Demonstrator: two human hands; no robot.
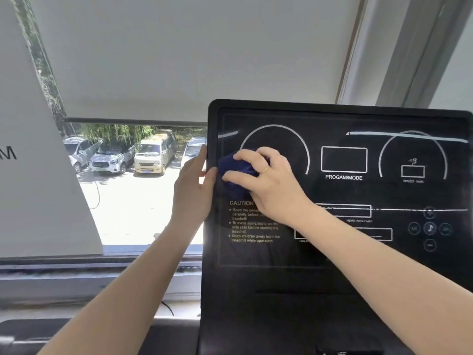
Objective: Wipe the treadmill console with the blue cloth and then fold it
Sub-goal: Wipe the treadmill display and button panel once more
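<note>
The black treadmill console [340, 252] fills the right half of the view, with white dial outlines and a caution text printed on it. A bunched dark blue cloth [236, 175] lies against the console's upper left area, over the left dial. My right hand [268, 183] grips the cloth and presses it to the panel. My left hand [195, 187] holds the console's left edge, thumb on the front and fingers wrapped behind it.
Behind the console is a window [143, 190] with a white roller blind [179, 60] pulled halfway down; parked cars show outside. A white panel [38, 175] stands at the left. The window sill [89, 275] runs below.
</note>
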